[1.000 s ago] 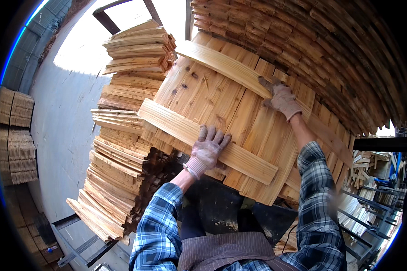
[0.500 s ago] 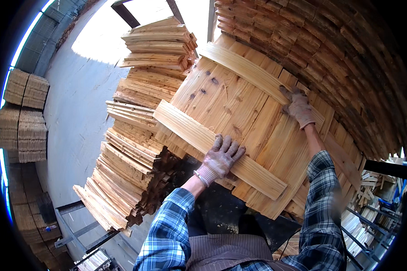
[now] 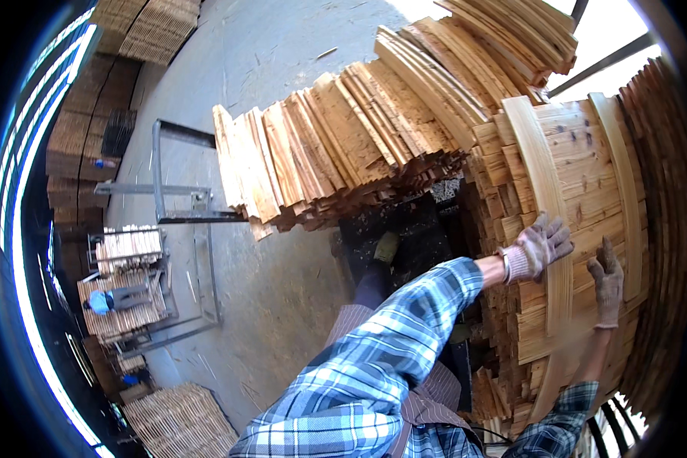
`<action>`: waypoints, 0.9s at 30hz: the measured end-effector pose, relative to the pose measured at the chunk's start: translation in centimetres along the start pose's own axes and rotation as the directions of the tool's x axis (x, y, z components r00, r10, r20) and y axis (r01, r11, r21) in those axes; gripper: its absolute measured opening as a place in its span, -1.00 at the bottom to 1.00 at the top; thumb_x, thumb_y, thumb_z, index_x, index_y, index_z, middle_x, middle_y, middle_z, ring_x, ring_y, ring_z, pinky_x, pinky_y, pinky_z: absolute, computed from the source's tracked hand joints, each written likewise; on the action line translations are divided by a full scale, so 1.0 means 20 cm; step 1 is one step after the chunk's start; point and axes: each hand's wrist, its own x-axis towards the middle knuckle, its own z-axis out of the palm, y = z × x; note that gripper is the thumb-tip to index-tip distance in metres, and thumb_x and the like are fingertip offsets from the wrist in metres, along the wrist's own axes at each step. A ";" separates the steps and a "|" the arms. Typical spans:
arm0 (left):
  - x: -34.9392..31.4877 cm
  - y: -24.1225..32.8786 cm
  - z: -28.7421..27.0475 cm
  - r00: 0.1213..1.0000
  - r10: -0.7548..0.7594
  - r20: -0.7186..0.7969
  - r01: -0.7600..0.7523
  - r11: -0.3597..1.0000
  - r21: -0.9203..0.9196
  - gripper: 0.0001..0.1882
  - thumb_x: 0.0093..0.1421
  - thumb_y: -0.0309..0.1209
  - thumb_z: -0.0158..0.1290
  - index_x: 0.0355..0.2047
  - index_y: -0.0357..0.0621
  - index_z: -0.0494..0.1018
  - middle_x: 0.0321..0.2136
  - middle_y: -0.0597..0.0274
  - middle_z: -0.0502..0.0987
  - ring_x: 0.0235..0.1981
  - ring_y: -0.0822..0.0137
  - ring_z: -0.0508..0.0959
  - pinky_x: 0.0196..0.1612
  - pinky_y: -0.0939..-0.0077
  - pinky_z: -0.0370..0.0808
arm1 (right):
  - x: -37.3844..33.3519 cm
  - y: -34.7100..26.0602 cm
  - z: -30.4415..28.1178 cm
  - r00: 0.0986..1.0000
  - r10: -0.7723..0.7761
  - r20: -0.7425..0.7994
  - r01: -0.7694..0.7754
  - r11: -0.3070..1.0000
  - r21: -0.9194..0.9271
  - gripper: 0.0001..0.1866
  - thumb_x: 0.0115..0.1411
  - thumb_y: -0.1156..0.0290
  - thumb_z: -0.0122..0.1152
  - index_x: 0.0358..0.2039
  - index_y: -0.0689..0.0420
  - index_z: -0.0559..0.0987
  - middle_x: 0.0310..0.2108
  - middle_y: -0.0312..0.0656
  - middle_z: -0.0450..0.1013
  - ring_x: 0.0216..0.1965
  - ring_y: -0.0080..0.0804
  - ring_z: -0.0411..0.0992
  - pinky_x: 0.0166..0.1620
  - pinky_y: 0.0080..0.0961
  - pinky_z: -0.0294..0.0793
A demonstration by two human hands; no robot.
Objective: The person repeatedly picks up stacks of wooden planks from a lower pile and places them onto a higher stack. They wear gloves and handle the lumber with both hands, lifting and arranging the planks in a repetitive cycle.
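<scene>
A layer of pale planks (image 3: 572, 164) tops a stack at the right, with two wooden strips lying across it. My left hand (image 3: 538, 248), in a dirty knitted glove, rests on or just over the nearer strip (image 3: 530, 149), fingers spread. My right hand (image 3: 607, 286), gloved too, is over the planks beside the farther strip (image 3: 617, 145), its fingers extended. Neither hand grips anything. Cut plank ends (image 3: 500, 252) show along the side of the stack below my left hand.
A long row of thin boards (image 3: 313, 145) stands on edge ahead of me. Dark rough boards (image 3: 660, 229) are piled at the far right. A metal frame (image 3: 159, 172) is on the left, and a person (image 3: 111, 300) is beyond it. Bundled wood (image 3: 179, 424) sits at lower left.
My view has swung left, so the planks and both hands now appear farther right. My hands remain at the two strips, and my right hand has lifted off or slid from the farther one.
</scene>
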 end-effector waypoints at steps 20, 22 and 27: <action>-1.67 2.60 -2.62 0.037 0.814 -0.579 0.803 0.321 0.502 -0.10 0.24 0.05 -0.08 0.25 -0.48 -0.13 -0.07 -0.33 0.36 -0.20 0.09 0.50 -0.09 0.29 0.48 | 0.01 -0.34 3.51 0.503 0.268 0.822 -0.157 0.963 -0.218 -0.10 0.06 0.45 0.38 0.37 0.04 0.11 0.26 0.16 0.22 0.17 -0.21 0.34 0.05 -0.43 0.46; -1.74 2.63 -2.85 0.291 0.595 -0.749 -0.099 0.798 0.595 -0.18 0.31 -0.04 -0.15 0.20 -0.61 -0.12 -0.06 -0.46 0.32 -0.11 0.03 0.47 0.01 0.31 0.43 | -0.05 -0.30 3.79 0.498 0.236 0.834 -0.182 0.969 -0.166 -0.04 0.04 0.43 0.41 0.38 0.07 0.06 0.28 0.16 0.18 0.22 -0.18 0.29 0.12 -0.41 0.39; -1.84 2.64 -2.95 0.513 0.565 -0.646 -0.317 0.824 0.469 -0.33 0.43 -0.16 -0.34 0.09 -0.78 -0.05 -0.25 -0.63 0.40 -0.18 -0.07 0.53 0.05 0.30 0.44 | -0.23 -0.34 4.21 0.635 0.192 0.749 -0.161 0.980 -0.115 -0.07 0.04 0.35 0.40 0.33 0.32 0.09 0.18 0.16 0.31 0.21 -0.11 0.31 0.21 -0.42 0.29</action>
